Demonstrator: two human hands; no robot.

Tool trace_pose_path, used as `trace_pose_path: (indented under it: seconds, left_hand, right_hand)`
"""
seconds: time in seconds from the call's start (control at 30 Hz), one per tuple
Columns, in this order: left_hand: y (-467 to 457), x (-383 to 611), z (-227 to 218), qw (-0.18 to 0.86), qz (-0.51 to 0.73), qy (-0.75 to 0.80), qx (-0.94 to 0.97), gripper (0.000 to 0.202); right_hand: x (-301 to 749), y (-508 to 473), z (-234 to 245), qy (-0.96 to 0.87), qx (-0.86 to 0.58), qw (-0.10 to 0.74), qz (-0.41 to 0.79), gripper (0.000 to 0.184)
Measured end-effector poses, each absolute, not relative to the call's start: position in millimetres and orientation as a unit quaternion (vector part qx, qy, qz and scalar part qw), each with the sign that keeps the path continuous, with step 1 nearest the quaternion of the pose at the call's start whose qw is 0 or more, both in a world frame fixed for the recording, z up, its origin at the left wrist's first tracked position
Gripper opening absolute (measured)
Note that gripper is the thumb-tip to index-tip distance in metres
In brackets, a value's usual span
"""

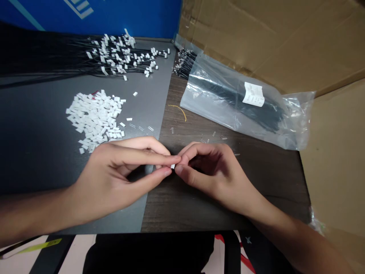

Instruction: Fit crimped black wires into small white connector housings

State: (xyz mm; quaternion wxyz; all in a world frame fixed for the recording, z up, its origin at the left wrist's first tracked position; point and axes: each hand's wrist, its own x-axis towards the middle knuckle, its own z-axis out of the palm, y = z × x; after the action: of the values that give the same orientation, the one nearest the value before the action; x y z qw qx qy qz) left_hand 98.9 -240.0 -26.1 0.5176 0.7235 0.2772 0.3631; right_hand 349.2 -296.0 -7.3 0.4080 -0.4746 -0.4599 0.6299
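A small white plastic housing (pixel 172 166) shows between the fingertips of both hands, mostly covered by them. My left hand (pixel 128 167) is closed in a pinch at the housing's left side, its forefinger stretched over the top. From the right, my right hand (pixel 208 167) pinches at the same spot with thumb and curled fingers. Whether a thin wire also lies inside the grips is hidden. Left of and beyond my left hand lies a heap of similar white housings (pixel 97 116), with a few loose ones beside it.
Black wires with white ends (pixel 122 57) lie at the back left. A clear plastic bag (pixel 228 95) of black wires rests at the back right, before a cardboard sheet (pixel 265 42). Small clear slivers (pixel 213 134) and a yellow strand (pixel 181 109) lie on the dark tabletop (pixel 256 175).
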Motion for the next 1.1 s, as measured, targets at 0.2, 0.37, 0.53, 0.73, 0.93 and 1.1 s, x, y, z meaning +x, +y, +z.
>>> trace_pose_path:
  seconds: [0.2,0.37,0.53,0.73,0.93,1.1]
  left_hand:
    - [-239.5,102.7,-24.3,0.523,0.353,0.284,0.721,0.046]
    - [-238.2,102.2,-23.8,0.527,0.349,0.283,0.722,0.040]
    - [-237.6,100.1,-24.8,0.528,0.343,0.284,0.723,0.038]
    - [-236.2,101.9,-20.5,0.530,0.326,0.284,0.730,0.038]
    - [-234.4,103.5,-20.8,0.551,0.331,0.291,0.709,0.035]
    - [-231.0,104.5,-25.6,0.608,0.339,0.325,0.640,0.024]
  right_hand:
    - [350.9,-296.6,-9.9,-0.458,-0.477,0.398,0.636,0.027]
    - [350.7,-296.1,-11.4,-0.454,-0.477,0.393,0.642,0.025]
    - [349.3,-295.0,-10.6,-0.478,-0.482,0.390,0.622,0.022]
    - [348.9,-295.6,-11.5,-0.501,-0.466,0.400,0.610,0.025]
    - [346.0,-296.2,-11.9,-0.471,-0.480,0.410,0.616,0.024]
    - [342.8,-295.8,-8.6,-0.469,-0.498,0.415,0.600,0.025]
